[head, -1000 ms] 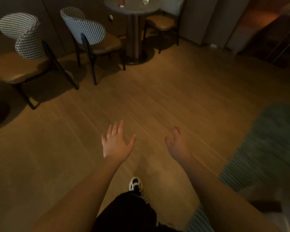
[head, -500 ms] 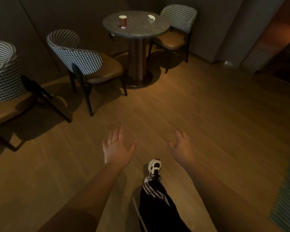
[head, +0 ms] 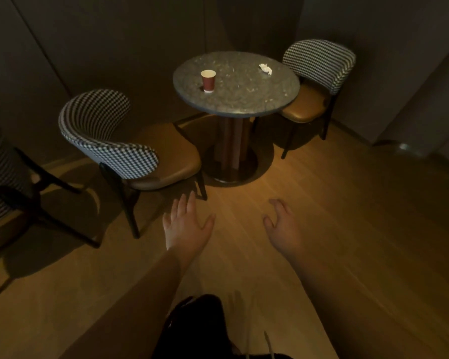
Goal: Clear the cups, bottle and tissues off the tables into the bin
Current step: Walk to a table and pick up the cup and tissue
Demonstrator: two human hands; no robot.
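A round stone-topped table (head: 244, 99) stands ahead on a thick pedestal. A dark red paper cup (head: 208, 81) with a white rim stands upright on its left side. A crumpled white tissue (head: 266, 68) lies near its far right edge. My left hand (head: 186, 226) is held out over the floor, palm down, fingers straight and empty. My right hand (head: 283, 226) is beside it, fingers loosely bent, holding nothing. Both hands are well short of the table. No bin and no bottle are in view.
A houndstooth-backed chair (head: 119, 149) with a brown seat stands left of the table, close to my left hand. A second chair (head: 319, 73) is tucked at the table's right. A third chair (head: 0, 172) is at the left edge. Dark walls close in behind; wooden floor lies below.
I have walked toward the table, which now looks larger and lower in view. The cup and tissue have come into plain sight. Both hands stay empty and outstretched.
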